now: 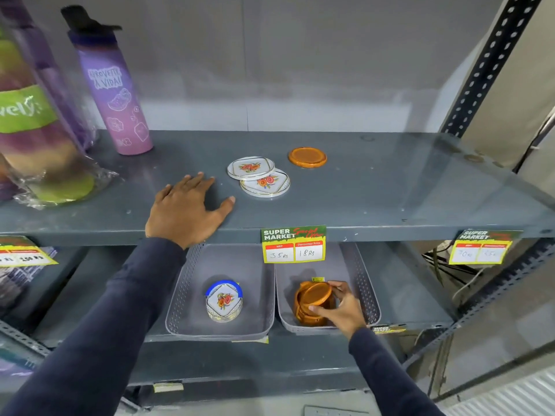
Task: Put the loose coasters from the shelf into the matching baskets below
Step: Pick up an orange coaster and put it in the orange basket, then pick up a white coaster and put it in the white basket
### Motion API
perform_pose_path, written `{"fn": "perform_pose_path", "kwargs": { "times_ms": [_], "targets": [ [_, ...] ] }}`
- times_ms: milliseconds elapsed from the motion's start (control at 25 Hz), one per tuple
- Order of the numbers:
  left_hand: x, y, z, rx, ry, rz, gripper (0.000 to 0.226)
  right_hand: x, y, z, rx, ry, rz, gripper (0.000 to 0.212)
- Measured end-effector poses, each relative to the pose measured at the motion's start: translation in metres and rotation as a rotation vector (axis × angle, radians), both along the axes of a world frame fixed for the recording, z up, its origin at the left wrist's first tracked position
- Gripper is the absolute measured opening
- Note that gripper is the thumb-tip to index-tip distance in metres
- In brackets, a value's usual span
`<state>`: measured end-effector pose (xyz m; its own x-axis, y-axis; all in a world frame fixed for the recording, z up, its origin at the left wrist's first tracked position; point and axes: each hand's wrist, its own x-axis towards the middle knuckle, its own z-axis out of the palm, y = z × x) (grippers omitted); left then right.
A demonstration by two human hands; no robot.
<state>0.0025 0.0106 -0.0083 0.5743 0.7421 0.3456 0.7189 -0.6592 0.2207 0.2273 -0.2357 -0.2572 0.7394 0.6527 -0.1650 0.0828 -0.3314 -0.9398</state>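
Note:
On the grey shelf [375, 193] lie two white floral coasters [259, 176], overlapping, and one orange coaster [307, 157] to their right. My left hand [186, 208] rests flat on the shelf, fingers apart, left of the white coasters and holding nothing. Below, the left grey basket [180, 295] holds a stack of white floral coasters [224, 301] in a blue-rimmed holder. In the right grey basket [368, 292], my right hand [342, 310] grips an orange coaster [315, 293] tilted on top of the orange holder stack [304, 315].
A purple water bottle [115, 94] and wrapped bottles [33, 124] stand at the shelf's left. Price tags [293, 244] hang on the shelf's front edge above the baskets. A perforated metal upright [486, 61] runs along the right side.

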Motion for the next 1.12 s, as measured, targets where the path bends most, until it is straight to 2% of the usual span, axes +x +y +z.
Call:
{"fn": "perform_pose_path", "kwargs": {
  "times_ms": [160,320,440,520,560,680,760,840,920,960,1040,1120],
  "targets": [
    [0.001,0.0,0.0,0.012,-0.01,0.003,0.072,0.003,0.009,-0.001,-0.251,-0.125,0.043,0.088],
    [0.0,0.0,0.0,0.012,-0.001,0.0,0.072,0.001,0.008,0.001,-0.432,-0.282,0.067,0.088],
    [0.0,-0.001,0.002,-0.004,-0.003,0.0,0.071,-0.001,0.008,0.013,-0.491,-0.267,0.103,0.087],
    [0.0,-0.004,0.003,-0.015,0.005,0.005,0.071,-0.01,0.005,0.03,-0.456,-0.323,0.122,0.078],
    [0.0,-0.006,0.003,-0.019,0.004,0.008,0.071,-0.019,0.001,0.041,-0.369,-0.386,0.101,0.067],
    [0.0,-0.008,0.001,-0.028,0.014,0.011,0.071,-0.064,-0.012,0.089,0.114,-0.634,0.01,0.018],
    [0.0,-0.006,0.0,-0.019,-0.006,0.018,0.072,-0.093,-0.011,0.14,0.452,-0.861,0.001,0.01],
    [0.002,-0.004,0.002,-0.017,-0.017,0.019,0.072,-0.107,0.0,0.198,0.688,-0.956,0.013,0.009],
    [0.001,-0.003,0.001,-0.006,-0.008,0.017,0.073,-0.107,0.025,0.253,0.777,-0.934,-0.02,0.016],
    [0.001,-0.003,0.001,-0.005,-0.008,0.015,0.073,-0.103,0.04,0.277,0.76,-0.896,-0.037,0.023],
    [0.002,-0.002,0.001,-0.01,-0.012,0.015,0.073,-0.091,0.078,0.31,0.63,-0.792,-0.01,0.047],
    [0.001,-0.001,0.001,-0.011,-0.025,0.015,0.074,-0.075,0.118,0.323,0.369,-0.752,0.079,0.077]
  ]
}}
